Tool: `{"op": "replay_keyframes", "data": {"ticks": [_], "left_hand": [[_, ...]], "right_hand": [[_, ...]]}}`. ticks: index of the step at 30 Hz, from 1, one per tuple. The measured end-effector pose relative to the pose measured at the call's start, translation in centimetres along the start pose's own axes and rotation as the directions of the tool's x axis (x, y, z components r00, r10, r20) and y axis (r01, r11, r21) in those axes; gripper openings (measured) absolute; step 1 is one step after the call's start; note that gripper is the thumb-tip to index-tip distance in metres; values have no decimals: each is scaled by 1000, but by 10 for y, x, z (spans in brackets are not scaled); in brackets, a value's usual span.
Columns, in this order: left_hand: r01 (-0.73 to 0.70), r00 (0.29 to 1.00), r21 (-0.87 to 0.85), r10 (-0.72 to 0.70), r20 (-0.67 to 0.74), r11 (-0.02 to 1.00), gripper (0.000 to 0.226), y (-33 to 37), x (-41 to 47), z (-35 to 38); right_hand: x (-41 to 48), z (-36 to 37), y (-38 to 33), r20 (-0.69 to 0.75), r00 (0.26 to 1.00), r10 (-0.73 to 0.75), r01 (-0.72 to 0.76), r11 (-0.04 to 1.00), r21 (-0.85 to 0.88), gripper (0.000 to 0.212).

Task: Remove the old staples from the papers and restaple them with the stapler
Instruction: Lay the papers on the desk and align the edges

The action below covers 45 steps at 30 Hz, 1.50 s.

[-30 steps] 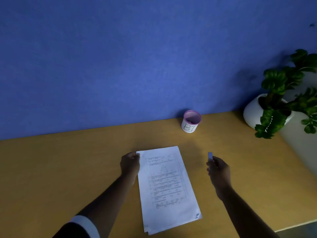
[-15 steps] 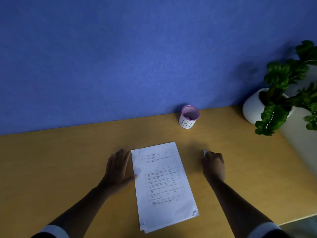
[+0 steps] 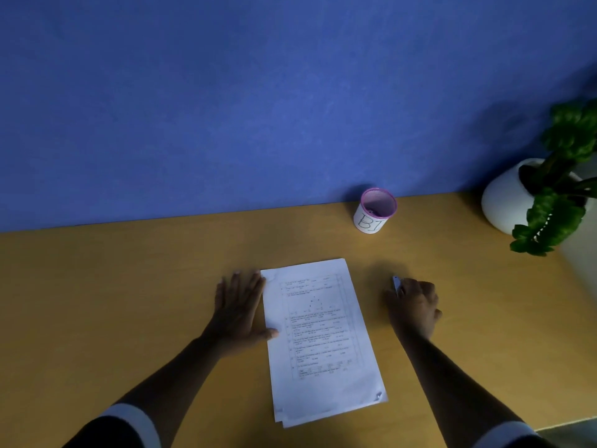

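A stack of white printed papers (image 3: 319, 337) lies on the wooden desk (image 3: 129, 302), long side running away from me. My left hand (image 3: 240, 310) rests flat on the desk against the papers' left edge, fingers spread, thumb on the sheet. To the right of the papers, my right hand (image 3: 415, 307) is curled on the desk over a small light-coloured tool (image 3: 396, 283), of which only the tip shows past my fingers. A stapler cannot be made out apart from that tool.
A white cup with a pink rim (image 3: 374, 211) stands at the back by the blue wall (image 3: 258, 108). A white pot with a green plant (image 3: 536, 195) sits at the back right corner. The desk's near edge runs bottom right.
My left hand has let go of the papers' top left corner and now lies flat beside them. My right hand has lowered the small tool onto the desk.
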State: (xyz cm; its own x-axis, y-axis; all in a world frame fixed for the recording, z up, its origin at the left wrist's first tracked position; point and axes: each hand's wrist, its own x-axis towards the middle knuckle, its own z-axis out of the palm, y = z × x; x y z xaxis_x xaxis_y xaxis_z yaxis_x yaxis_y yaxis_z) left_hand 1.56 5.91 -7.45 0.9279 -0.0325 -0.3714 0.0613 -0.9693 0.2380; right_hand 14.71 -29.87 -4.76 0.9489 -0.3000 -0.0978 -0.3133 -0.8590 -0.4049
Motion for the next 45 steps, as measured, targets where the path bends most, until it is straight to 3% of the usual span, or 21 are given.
{"op": "replay_keyframes", "data": {"ticks": [2, 4, 7, 12, 18, 32, 38, 45], "left_hand": [[3, 1000, 6, -3, -1, 1000, 131, 0, 1, 1], [9, 1000, 18, -9, 17, 1000, 132, 0, 2, 1], [13, 998, 19, -14, 69, 1000, 133, 0, 4, -2], [19, 996, 13, -20, 83, 1000, 132, 4, 7, -8], [17, 997, 16, -18, 79, 1000, 130, 5, 5, -7], [12, 998, 47, -15, 57, 999, 130, 2, 8, -1], [24, 997, 45, -27, 69, 999, 131, 3, 9, -2], [19, 996, 30, -21, 86, 999, 132, 2, 10, -1]], "right_hand": [[-14, 3, -21, -133, 990, -39, 41, 999, 9, 47], [-32, 13, -52, -168, 956, -240, 250, 967, 41, 41], [-54, 35, -106, -12, 875, -485, 481, 864, 150, 26], [-70, 68, -161, 154, 797, -584, 560, 810, 173, 18], [-75, 83, -167, 225, 758, -612, 608, 788, 97, 16], [-84, 92, -172, 155, 764, -626, 626, 778, 55, 10], [-83, 97, -174, 182, 795, -579, 574, 815, 84, 9], [-78, 99, -172, 346, 828, -440, 444, 893, 73, 13]]}}
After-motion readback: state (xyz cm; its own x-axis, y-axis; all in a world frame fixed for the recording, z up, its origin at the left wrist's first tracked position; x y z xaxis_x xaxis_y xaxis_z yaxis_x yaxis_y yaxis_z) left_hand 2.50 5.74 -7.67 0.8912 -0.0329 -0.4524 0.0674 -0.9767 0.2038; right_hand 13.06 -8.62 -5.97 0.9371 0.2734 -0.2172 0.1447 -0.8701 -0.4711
